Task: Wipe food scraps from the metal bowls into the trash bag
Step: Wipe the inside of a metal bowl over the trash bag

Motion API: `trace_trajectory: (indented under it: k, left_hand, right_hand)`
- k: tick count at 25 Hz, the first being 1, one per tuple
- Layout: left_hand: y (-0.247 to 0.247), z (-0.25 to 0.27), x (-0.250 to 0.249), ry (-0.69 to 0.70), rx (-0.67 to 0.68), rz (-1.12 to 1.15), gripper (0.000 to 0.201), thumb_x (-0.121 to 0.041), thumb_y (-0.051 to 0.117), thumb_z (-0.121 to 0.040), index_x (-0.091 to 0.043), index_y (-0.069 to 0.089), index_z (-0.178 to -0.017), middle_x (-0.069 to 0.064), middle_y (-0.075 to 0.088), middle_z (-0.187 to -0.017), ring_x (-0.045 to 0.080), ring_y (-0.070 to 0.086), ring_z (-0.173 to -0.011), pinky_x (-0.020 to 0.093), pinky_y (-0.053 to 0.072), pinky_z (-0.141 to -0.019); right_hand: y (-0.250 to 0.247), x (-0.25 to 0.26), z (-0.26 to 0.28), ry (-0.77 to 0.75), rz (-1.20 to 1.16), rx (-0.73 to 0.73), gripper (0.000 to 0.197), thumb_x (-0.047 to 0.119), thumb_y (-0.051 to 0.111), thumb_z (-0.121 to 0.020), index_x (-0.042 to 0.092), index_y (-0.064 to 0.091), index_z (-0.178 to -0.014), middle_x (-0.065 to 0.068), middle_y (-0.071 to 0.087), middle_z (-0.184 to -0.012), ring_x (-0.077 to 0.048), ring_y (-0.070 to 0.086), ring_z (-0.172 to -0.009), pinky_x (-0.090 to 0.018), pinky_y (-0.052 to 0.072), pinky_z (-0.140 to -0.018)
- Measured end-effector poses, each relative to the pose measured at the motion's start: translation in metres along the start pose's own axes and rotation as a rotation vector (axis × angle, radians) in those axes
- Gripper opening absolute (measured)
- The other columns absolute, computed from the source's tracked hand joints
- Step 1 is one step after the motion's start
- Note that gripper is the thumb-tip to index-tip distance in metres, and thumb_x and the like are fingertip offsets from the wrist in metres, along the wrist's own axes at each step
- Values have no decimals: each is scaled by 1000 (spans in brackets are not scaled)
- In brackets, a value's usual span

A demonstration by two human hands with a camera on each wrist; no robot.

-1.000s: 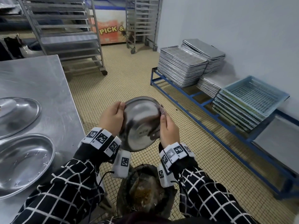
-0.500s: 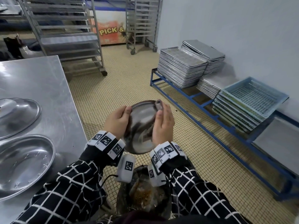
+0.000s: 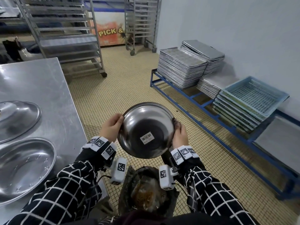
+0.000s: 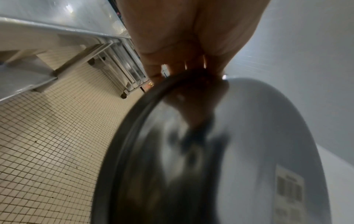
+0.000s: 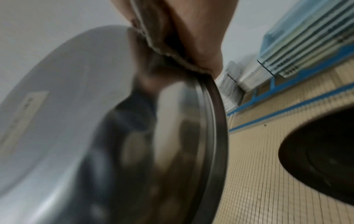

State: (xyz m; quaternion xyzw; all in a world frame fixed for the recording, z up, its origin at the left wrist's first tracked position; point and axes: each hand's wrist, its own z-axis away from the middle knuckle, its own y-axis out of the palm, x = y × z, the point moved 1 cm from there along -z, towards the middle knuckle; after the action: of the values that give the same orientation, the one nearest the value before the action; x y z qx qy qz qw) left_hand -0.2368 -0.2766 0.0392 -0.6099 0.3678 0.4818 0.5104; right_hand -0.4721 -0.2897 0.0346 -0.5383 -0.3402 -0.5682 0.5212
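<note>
I hold a round metal bowl (image 3: 146, 127) in the air above the open black trash bag (image 3: 146, 192), which has brown scraps inside. The bowl's underside, with a barcode sticker, faces me; its inside is hidden. My left hand (image 3: 112, 125) grips the left rim, fingers curled over the edge (image 4: 182, 37). My right hand (image 3: 180, 135) grips the right rim. In the right wrist view a cloth (image 5: 162, 48) is pinched between that hand (image 5: 201, 30) and the bowl (image 5: 76, 106). The bag's dark mouth (image 5: 321, 159) lies below.
A steel table (image 3: 32, 78) on my left carries two large oval metal dishes (image 3: 19, 117) (image 3: 24, 168). A blue floor rack on the right holds stacked baking trays (image 3: 181, 69) and blue crates (image 3: 253, 95). Wheeled tray racks (image 3: 68, 38) stand behind on the tiled floor.
The bowl has turned from nearly edge-on to underside facing me and has risen a little. My right hand has slid from the bowl's back to its right rim.
</note>
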Motion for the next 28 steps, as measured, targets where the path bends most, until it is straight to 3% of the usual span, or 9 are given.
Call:
trace_trajectory:
  k: [6,10,13,15,18,21,24,26,28]
  left_hand:
    - [2,3,-14,-13,190,-34,24,-34,51,-95,-38,59,-117,-9,67,-107,12,63,-102,37,51,-91]
    - [14,9,-30,25,154,-147,16,-39,46,-96,-35,62,-97,-8,65,-96,11,60,-92,25,47,-80]
    - [15,6,-29,1,130,-173,25,-39,44,-97,-28,64,-88,-1,67,-86,16,61,-83,24,45,-72]
    - [14,2,-23,18,67,-210,29,-38,44,-98,-21,66,-87,2,67,-81,19,62,-79,31,49,-74]
    - [16,2,-18,9,-27,-216,32,-36,43,-98,-17,66,-87,4,67,-79,22,62,-78,31,48,-71]
    - [26,4,-25,-2,-76,-148,28,-32,43,-99,-19,63,-84,3,66,-79,22,62,-78,33,49,-72]
    - [27,4,-37,2,-117,-110,29,-32,42,-100,-19,62,-82,4,66,-78,23,62,-76,37,51,-75]
    - [22,1,-41,-3,-120,-117,32,-37,41,-99,-20,63,-85,5,68,-80,25,64,-78,39,53,-75]
    - [16,-2,-44,-15,-108,-110,33,-41,38,-99,-25,62,-83,7,68,-82,24,64,-78,33,52,-72]
  right_hand:
    - [-13,27,-23,-322,353,142,25,36,38,-99,18,53,-107,9,60,-90,-11,58,-81,-19,39,-60]
    - [2,47,-19,-602,619,303,23,28,40,-99,10,53,-104,4,57,-93,-6,52,-78,-9,34,-63]
    - [22,43,-14,-720,677,310,22,25,40,-99,8,54,-105,-2,56,-102,-9,50,-88,-17,41,-75]
    - [30,39,-13,-719,655,229,26,23,41,-99,8,54,-114,-6,53,-115,-7,47,-93,-23,47,-84]
    - [37,35,-7,-747,532,30,36,23,47,-96,12,51,-130,-8,40,-131,-5,43,-103,-10,44,-85]
    - [54,27,15,-816,498,-3,39,31,49,-93,21,45,-130,-8,44,-127,-17,51,-108,-32,51,-90]
    - [68,18,27,-903,619,-6,36,39,37,-96,21,51,-123,-8,46,-136,-27,37,-131,-50,29,-111]
    - [65,20,20,-836,654,51,52,48,21,-96,23,45,-135,-5,35,-148,-25,25,-139,-48,16,-115]
    - [54,21,5,-628,483,108,60,56,15,-94,27,36,-141,-1,33,-148,-22,31,-136,-48,29,-110]
